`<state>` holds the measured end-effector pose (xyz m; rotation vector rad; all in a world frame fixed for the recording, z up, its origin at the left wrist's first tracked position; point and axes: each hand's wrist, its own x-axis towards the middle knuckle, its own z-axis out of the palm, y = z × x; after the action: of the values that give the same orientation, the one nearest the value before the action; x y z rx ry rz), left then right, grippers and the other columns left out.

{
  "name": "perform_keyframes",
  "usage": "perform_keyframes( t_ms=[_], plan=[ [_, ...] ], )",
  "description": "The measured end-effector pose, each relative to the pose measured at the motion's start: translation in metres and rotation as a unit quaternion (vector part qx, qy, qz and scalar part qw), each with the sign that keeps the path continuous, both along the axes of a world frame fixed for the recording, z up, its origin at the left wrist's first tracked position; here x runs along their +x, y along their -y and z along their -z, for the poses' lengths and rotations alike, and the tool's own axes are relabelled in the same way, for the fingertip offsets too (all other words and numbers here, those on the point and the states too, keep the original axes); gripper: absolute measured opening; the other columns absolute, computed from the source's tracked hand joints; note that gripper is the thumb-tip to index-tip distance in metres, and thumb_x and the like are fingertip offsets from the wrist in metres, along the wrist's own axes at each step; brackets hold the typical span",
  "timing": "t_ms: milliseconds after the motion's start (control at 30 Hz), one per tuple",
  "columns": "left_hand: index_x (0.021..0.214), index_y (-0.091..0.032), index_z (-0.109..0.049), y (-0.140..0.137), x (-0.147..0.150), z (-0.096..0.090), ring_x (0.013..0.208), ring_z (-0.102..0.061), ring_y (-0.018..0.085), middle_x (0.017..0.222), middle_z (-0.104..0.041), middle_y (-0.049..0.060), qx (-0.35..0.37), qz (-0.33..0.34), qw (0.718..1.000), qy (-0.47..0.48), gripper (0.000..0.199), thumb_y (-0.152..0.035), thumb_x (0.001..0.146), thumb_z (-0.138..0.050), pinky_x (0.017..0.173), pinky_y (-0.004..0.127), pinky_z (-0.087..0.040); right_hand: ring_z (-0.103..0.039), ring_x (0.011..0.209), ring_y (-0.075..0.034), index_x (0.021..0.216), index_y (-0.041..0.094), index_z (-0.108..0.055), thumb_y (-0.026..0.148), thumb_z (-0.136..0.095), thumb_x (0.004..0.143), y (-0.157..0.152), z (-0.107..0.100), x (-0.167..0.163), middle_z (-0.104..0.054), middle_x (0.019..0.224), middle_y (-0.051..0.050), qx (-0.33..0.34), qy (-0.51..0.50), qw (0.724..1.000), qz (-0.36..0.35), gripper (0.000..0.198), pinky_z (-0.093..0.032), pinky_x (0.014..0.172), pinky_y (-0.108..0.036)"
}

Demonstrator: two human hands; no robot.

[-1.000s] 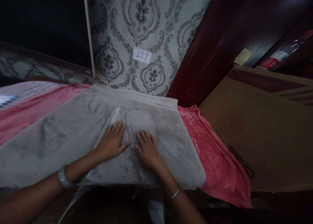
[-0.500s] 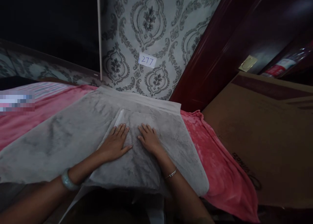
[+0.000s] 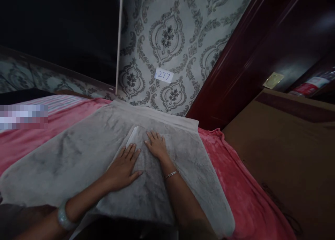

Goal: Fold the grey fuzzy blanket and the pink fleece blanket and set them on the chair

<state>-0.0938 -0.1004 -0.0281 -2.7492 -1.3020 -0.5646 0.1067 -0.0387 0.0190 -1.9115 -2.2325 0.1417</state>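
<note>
A grey plush cloth with a pale hemmed band along its far edge is spread out in front of me. On its middle lies a grey plush piece with a white edge strip; whether it is separate or a folded part I cannot tell. My left hand rests flat on its left side, fingers spread, palm down. Farther forward and to the right, my right hand also presses flat near the far end, fingers apart. Neither hand grips anything.
Beneath the grey cloth is a pink blanket. A large cardboard box stands at the right beside dark red wooden furniture. A dark screen is at the upper left. A paper marked 277 is on the patterned wall.
The view has shifted, so the surroundings sit lower and farther right. Over the cloth, my right hand has slid left and away from me; my left hand has drawn back slightly.
</note>
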Motion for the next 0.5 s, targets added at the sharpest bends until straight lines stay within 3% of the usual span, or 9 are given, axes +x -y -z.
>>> perform_keyframes(
  t_ms=[133,233,367,500],
  plan=[
    [0.150,-0.014,-0.044,0.004,-0.003,0.001,0.150,-0.028,0.036,0.159,-0.035,0.021,-0.008,-0.003,1.000,0.009,0.080,-0.063,0.087,-0.048,0.122,0.057,-0.024,-0.021,0.151,-0.030,0.157,0.029,-0.032,0.052,-0.035,0.103,0.002,0.002,0.001,-0.026,0.165,-0.001,0.005,-0.003,1.000,0.002,0.058,-0.016,0.120,-0.055],
    [0.146,-0.017,-0.050,-0.005,-0.007,-0.005,0.146,-0.036,0.035,0.158,-0.037,0.019,-0.021,-0.017,0.998,0.050,0.072,-0.056,0.086,-0.053,0.119,0.053,-0.033,-0.022,0.151,-0.029,0.157,0.030,-0.032,0.052,-0.034,0.103,0.001,0.002,0.001,-0.027,0.165,-0.002,0.009,-0.002,1.000,0.003,0.058,-0.017,0.120,-0.054],
    [0.139,-0.015,-0.056,-0.041,-0.009,-0.038,0.136,-0.048,0.033,0.148,-0.051,0.018,-0.061,-0.103,0.983,0.137,0.060,-0.038,0.083,-0.056,0.114,0.047,-0.040,-0.022,0.150,-0.029,0.157,0.030,-0.032,0.051,-0.034,0.103,0.000,0.004,0.001,-0.027,0.165,-0.003,0.012,0.003,1.000,0.002,0.057,-0.016,0.120,-0.054],
    [0.136,-0.012,-0.057,-0.094,-0.001,-0.074,0.110,-0.066,0.028,0.116,-0.071,0.015,-0.182,-0.190,0.951,0.159,0.060,-0.035,0.081,-0.058,0.095,0.035,-0.051,-0.023,0.150,-0.028,0.156,0.030,-0.033,0.051,-0.035,0.103,0.000,0.005,0.001,-0.029,0.164,-0.003,0.014,0.001,1.000,0.004,0.057,-0.015,0.120,-0.054]
  ],
)
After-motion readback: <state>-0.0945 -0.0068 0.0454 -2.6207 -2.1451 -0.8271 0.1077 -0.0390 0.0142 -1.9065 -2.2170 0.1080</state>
